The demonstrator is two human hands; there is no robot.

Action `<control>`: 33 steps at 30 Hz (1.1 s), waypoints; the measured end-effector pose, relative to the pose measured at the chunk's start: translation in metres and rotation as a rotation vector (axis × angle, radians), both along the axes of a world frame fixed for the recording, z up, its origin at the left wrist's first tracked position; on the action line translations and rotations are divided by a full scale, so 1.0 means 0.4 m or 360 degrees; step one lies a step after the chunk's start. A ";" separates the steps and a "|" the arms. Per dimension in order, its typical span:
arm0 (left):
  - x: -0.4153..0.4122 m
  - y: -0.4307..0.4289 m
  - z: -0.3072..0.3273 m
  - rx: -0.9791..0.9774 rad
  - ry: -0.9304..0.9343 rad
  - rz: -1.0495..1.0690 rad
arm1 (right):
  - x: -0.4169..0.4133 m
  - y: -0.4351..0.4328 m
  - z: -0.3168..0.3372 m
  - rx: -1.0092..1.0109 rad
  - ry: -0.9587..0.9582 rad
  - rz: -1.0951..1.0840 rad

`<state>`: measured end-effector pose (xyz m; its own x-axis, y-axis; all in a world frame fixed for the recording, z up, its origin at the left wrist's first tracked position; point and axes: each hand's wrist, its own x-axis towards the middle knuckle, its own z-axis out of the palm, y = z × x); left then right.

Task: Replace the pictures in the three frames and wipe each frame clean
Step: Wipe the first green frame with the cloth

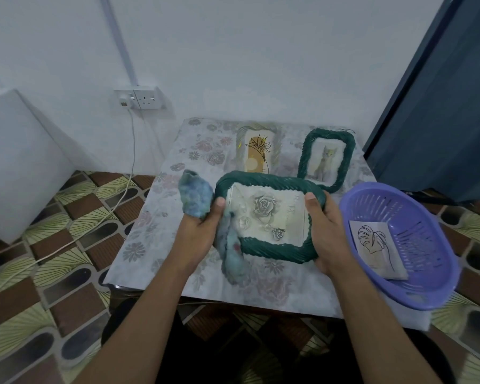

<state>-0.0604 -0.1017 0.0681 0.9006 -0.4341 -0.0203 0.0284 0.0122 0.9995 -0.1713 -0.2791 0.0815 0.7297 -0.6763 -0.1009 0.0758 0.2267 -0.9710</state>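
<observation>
A dark green woven frame (pixel 269 248) with a grey rose picture (pixel 263 209) is held above the middle of the table. My left hand (pixel 203 231) grips its left side together with a blue cloth (pixel 196 194), thumb on the frame's front. My right hand (pixel 324 231) grips its right side, thumb on the front edge. At the back stands a pale frame (pixel 257 153) with a line-drawn plant picture. To its right a second green frame (pixel 327 159) shows a cat.
A purple plastic basket (pixel 427 275) sits at the table's right edge with a leaf line drawing (pixel 377 248) inside. The small table carries a floral cover (pixel 155 234). A wall socket (pixel 143 98) with a white cable hangs back left; a dark blue curtain (pixel 441 106) is at right.
</observation>
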 end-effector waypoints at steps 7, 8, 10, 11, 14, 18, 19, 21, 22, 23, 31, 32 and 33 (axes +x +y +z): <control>-0.008 -0.003 -0.018 0.0034 -0.0111 0.0081 | -0.014 -0.022 0.017 -0.0088 0.0092 0.0155; -0.007 -0.006 -0.020 0.0049 -0.0101 0.0136 | -0.015 -0.023 0.019 -0.0075 0.0094 0.0152; -0.008 -0.014 -0.019 0.0038 -0.0063 0.0192 | -0.019 -0.027 0.024 -0.0008 0.0091 0.0153; -0.008 -0.017 -0.017 -0.0004 -0.0023 0.0210 | -0.021 -0.028 0.026 0.0047 0.0093 0.0154; -0.012 -0.030 -0.012 -0.0137 0.0111 0.0292 | -0.025 -0.036 0.029 0.0214 0.0143 0.0150; -0.035 -0.048 -0.020 -0.0207 0.0239 0.0462 | -0.032 -0.041 0.030 0.0493 0.0060 0.0154; -0.039 -0.053 -0.025 -0.0257 0.0315 0.0492 | -0.034 -0.034 0.028 0.0596 -0.0030 0.0128; -0.046 -0.060 -0.031 -0.0322 0.0403 0.0519 | -0.030 -0.005 0.020 0.0766 -0.0216 0.0078; -0.054 -0.068 -0.032 -0.0346 0.0440 0.0478 | -0.028 0.009 0.008 0.0801 -0.0305 0.0075; -0.062 -0.074 -0.033 -0.0362 0.0476 0.0410 | -0.020 0.027 -0.004 0.0808 -0.0372 0.0073; -0.075 -0.050 -0.021 -0.0408 0.0900 -0.0014 | 0.009 0.046 -0.006 0.0969 -0.0360 -0.0106; -0.066 -0.041 -0.023 -0.0412 0.0922 0.0042 | 0.006 0.039 0.002 0.0969 -0.0404 -0.0088; -0.057 -0.034 -0.026 -0.0375 0.0904 0.0135 | 0.003 0.034 0.009 0.0971 -0.0453 -0.0063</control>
